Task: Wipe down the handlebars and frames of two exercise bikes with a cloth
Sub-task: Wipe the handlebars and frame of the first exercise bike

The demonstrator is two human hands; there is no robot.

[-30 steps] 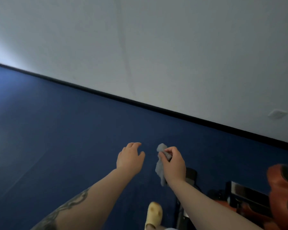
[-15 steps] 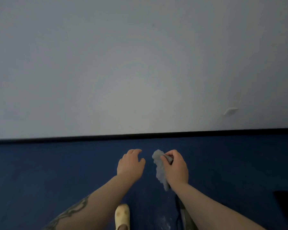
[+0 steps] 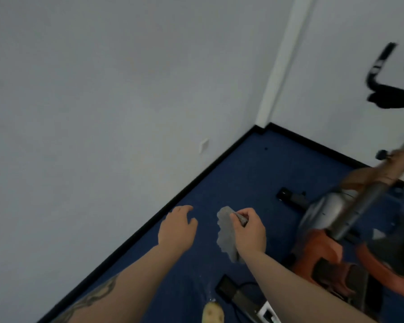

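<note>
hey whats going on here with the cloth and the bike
A person stands on blue carpet near a room corner. Their right hand pinches a grey cloth that hangs down, while the left hand is held out beside it, holding nothing. An orange and silver exercise bike stands to the right, black handlebars raised. The cloth is not touching the bike.

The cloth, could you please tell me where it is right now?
In the head view, the grey cloth hangs pinched in the right hand, low and centre over the blue floor, between the empty left hand and the orange exercise bike.
</note>
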